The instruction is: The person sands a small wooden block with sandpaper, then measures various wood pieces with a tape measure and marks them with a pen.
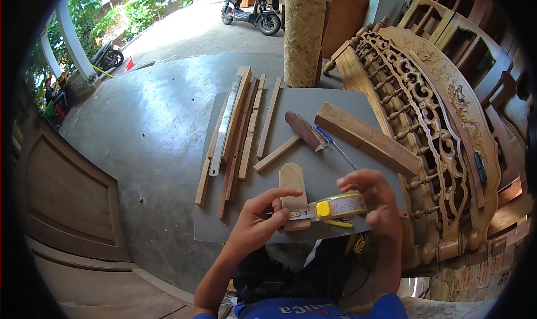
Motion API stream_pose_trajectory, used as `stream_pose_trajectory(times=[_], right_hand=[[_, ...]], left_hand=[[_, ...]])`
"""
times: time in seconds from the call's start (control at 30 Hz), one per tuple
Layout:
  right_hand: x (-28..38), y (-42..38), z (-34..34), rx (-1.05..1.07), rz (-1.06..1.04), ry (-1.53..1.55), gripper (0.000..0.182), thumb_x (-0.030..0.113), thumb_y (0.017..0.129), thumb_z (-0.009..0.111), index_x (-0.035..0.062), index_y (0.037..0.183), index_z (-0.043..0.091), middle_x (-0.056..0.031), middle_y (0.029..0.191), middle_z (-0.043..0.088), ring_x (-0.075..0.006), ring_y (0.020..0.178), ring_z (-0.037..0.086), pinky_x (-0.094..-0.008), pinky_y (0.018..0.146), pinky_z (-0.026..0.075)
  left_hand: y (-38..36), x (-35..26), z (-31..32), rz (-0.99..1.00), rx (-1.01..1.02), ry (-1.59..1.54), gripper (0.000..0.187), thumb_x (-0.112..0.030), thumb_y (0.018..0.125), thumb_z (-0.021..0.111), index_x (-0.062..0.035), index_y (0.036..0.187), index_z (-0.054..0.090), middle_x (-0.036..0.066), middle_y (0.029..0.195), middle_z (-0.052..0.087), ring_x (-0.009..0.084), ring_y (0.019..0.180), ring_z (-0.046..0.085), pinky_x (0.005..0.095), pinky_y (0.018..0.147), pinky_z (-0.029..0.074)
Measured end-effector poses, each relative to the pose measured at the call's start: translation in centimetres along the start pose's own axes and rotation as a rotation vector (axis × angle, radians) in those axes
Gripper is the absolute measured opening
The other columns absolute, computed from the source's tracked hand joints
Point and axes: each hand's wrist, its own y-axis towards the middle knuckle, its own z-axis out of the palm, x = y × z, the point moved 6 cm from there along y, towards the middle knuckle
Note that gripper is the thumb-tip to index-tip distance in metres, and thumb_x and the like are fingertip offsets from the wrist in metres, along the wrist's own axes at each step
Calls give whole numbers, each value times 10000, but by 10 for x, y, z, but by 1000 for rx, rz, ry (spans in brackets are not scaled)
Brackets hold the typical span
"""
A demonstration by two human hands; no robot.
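Observation:
A tape measure (341,206) with a yellow button is held above a short wooden piece (292,179) with a shaped top end, near the table's front edge. My left hand (260,215) pinches the end of the tape blade, its fingers over the wood. At the other end, my right hand (377,201) is curved around the case, thumb and fingers on its right side. A short stretch of blade shows between the left fingers and the case. Under the case lies a yellow object (338,224), partly hidden. Above are a blue pen (335,145) and a brown roll (305,130).
The grey table (274,182) holds several wooden strips (232,145), a metal ruler (225,126) and a thick wood block (366,139). Carved wooden furniture (425,106) stands right, a woven roll (304,39) behind. Wooden panels (72,190) are at left. A person (53,92) sits far left.

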Motion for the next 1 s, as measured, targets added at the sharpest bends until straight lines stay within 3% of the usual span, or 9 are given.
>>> stream_pose_trajectory(times=[0.13,0.27,0.43,0.53,0.63,0.73,0.83,0.93,1.0], right_hand=[[1,20,-31,-216,175,-428,364,243,826,594,19,1105,527,-126,1043,584,-215,879,597,-332,765,460],[-52,46,-47,65,209,-1119,228,121,804,568,-15,986,567,-190,953,583,-318,863,588,-377,763,458],[-79,50,-52,206,325,-1271,172,71,763,561,-30,903,573,-217,898,561,-375,868,544,-419,780,429],[-56,46,-51,225,166,-1353,97,24,769,527,-29,845,497,-213,892,530,-387,831,550,-447,708,452],[-3,55,-46,-7,209,-1365,136,2,751,510,-7,881,470,-214,893,504,-415,826,538,-461,702,442],[38,70,-40,-100,45,-1296,187,17,734,544,33,902,463,-177,874,473,-392,843,524,-449,720,436],[67,84,-15,-96,-530,-1465,199,36,713,583,82,883,490,-105,868,453,-302,830,491,-390,687,441],[76,98,11,-202,-808,-1544,221,63,683,626,116,871,523,-38,869,428,-207,799,426,-303,670,418],[73,102,32,-109,-899,-1519,254,60,680,635,112,915,553,-43,872,423,-202,798,413,-315,677,384]], left_hand=[[0,1,-2,9,1,-14,322,-28,826,511,-47,1144,554,-60,653,353,14,582,419,171,543,384],[1,1,-1,-18,7,-30,293,-36,831,508,-39,1122,548,-61,654,354,21,586,430,173,542,400],[0,5,-3,-16,-22,-66,210,-56,832,519,-38,1039,546,-52,659,401,22,592,439,178,531,407],[1,6,-3,-20,-30,-88,141,-65,828,530,-40,965,547,-39,673,445,22,597,446,183,522,409],[2,8,-4,-15,-22,-124,75,-64,822,539,-41,893,540,-30,686,475,23,596,457,184,514,408],[2,10,-5,-23,-22,-135,34,-56,814,549,-38,835,529,-22,691,488,25,586,467,181,506,403],[2,13,-5,-24,-65,-165,38,-41,802,561,-30,796,526,-14,693,494,26,574,472,179,497,397],[2,14,-7,15,-83,-140,48,-22,792,571,-21,771,528,-8,697,495,26,572,474,180,495,393],[2,13,-8,24,-67,-133,54,-13,789,575,-17,761,528,-7,701,495,26,577,474,180,502,391]])
